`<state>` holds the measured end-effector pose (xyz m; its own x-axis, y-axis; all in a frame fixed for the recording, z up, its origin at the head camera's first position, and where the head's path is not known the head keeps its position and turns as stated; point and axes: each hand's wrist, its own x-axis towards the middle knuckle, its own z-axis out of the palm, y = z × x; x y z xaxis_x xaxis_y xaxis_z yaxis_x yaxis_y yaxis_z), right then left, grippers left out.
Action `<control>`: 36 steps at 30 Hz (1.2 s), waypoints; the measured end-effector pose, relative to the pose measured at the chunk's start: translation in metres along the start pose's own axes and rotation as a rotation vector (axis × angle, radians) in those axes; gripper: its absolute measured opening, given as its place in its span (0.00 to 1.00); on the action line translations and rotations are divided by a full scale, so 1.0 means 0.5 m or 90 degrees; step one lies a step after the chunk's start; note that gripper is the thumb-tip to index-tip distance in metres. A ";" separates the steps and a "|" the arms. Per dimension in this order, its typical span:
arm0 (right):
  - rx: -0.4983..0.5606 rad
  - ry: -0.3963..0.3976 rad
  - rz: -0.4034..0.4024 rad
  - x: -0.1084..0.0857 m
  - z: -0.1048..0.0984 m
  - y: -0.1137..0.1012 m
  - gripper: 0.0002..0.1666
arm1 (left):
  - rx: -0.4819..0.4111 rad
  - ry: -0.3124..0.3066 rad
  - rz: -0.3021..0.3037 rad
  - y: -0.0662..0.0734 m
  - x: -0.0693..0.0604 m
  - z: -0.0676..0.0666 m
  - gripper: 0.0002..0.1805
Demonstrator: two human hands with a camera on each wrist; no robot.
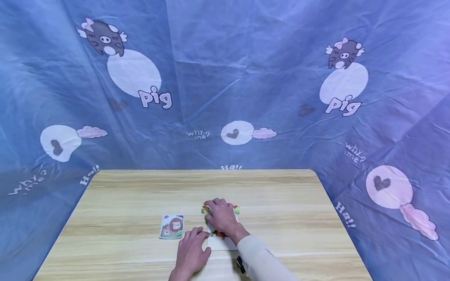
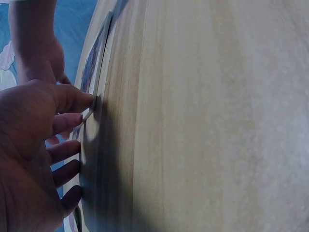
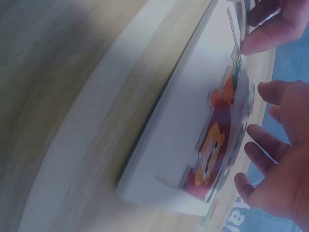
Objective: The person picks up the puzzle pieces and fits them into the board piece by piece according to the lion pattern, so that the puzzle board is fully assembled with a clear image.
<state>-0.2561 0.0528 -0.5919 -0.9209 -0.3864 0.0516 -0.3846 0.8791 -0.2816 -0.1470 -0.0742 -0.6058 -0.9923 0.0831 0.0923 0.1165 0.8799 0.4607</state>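
Observation:
A white board (image 1: pixel 221 244) lies on the table, seen edge-on in the left wrist view. On it sit orange, red and green flat jigsaw pieces (image 3: pixel 212 145) with a cartoon animal face. My left hand (image 1: pixel 192 251) rests at the board's left edge, its thumb touching the rim and its other fingers loosely spread on the table. My right hand (image 1: pixel 222 216) reaches over the board's far part, fingers apart and slightly bent, and hides much of the picture. Colourful pieces (image 1: pixel 236 209) peek out past its fingers. No piece shows clearly between its fingertips.
A lion picture card (image 1: pixel 172 227) lies left of the board. The wooden table (image 1: pixel 130 195) has a rounded far edge, with blue printed cloth (image 1: pixel 212 93) hanging behind and on both sides. A small black object (image 1: pixel 240 264) shows beside the right sleeve.

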 end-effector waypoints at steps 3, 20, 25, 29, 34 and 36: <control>-0.001 -0.005 0.010 0.011 0.012 -0.002 0.25 | -0.002 -0.003 0.000 -0.003 0.000 0.002 0.20; 0.027 -0.017 0.069 0.047 0.020 -0.011 0.24 | 0.009 0.004 0.005 -0.007 0.001 0.011 0.19; 0.049 -0.032 0.097 0.049 0.019 -0.008 0.26 | 0.013 0.004 0.006 -0.005 0.000 0.013 0.19; 0.046 -0.018 0.084 0.046 0.020 -0.005 0.25 | 0.015 0.004 0.006 -0.003 -0.001 0.013 0.19; 0.051 0.012 0.051 0.037 0.023 0.002 0.23 | 0.017 0.005 0.004 -0.001 -0.003 0.015 0.19; 0.065 0.022 0.045 0.032 0.024 0.006 0.21 | 0.017 0.007 0.003 -0.001 -0.003 0.016 0.19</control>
<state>-0.2712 0.0459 -0.6032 -0.9478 -0.3131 0.0610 -0.3120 0.8700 -0.3817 -0.1458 -0.0711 -0.6132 -0.9911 0.0822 0.1045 0.1200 0.8916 0.4366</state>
